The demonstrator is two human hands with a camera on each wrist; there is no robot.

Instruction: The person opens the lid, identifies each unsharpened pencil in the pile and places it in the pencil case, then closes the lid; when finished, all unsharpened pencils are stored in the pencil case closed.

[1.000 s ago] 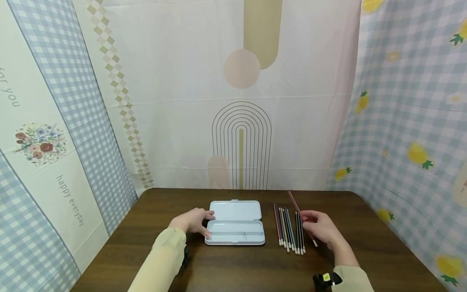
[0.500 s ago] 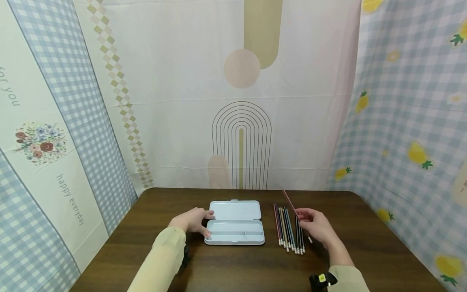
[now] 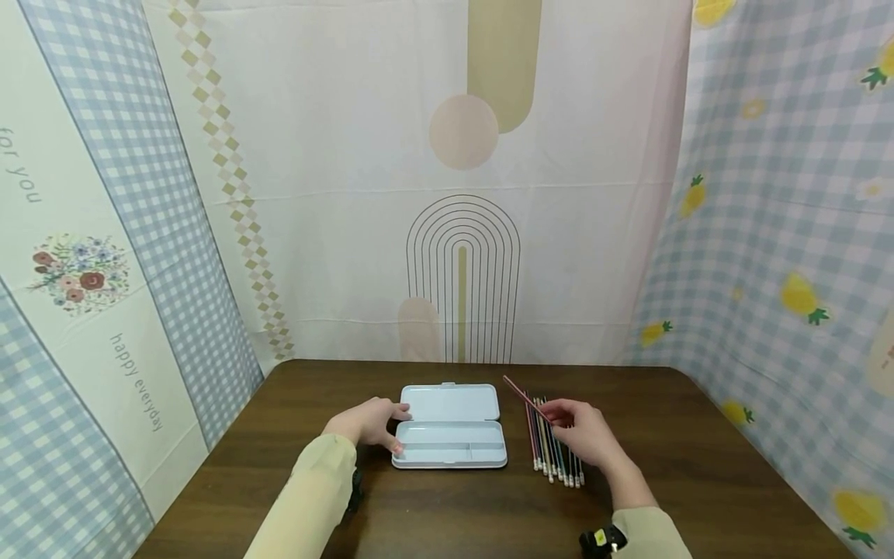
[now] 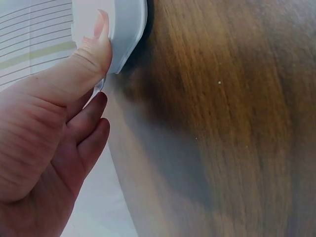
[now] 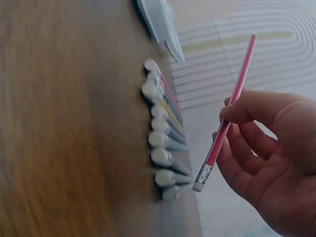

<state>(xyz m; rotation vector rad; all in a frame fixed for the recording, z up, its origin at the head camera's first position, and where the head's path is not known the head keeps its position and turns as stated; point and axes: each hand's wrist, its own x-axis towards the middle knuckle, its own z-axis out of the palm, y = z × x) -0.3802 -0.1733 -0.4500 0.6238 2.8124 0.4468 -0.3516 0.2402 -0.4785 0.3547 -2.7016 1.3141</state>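
A white pencil case [image 3: 450,465] lies with its lid [image 3: 452,402] folded back on the table. At its left side my left hand [image 3: 363,421] grips the edge, thumb on the tray's corner and a finger by the lid. The left wrist view shows that thumb [image 4: 91,57] over the case's wall [image 4: 131,24]. Between thumb and fingers my right hand [image 3: 585,432] pinches a red pencil [image 5: 243,69], its white eraser end pointing down in the right wrist view. It is held slantwise above a row of pencils [image 3: 547,458], their eraser ends toward me.
The brown wooden table [image 3: 447,512] ends at a patterned white cloth [image 3: 349,233] behind. Checked cloths [image 3: 782,233] hang at both sides. Inside the case, a low divider [image 3: 471,450] splits the tray into compartments.
My right hand has carried the red pencil leftward across the pencil row toward the case, and the pencil has tilted further left. The left hand and case stay put.
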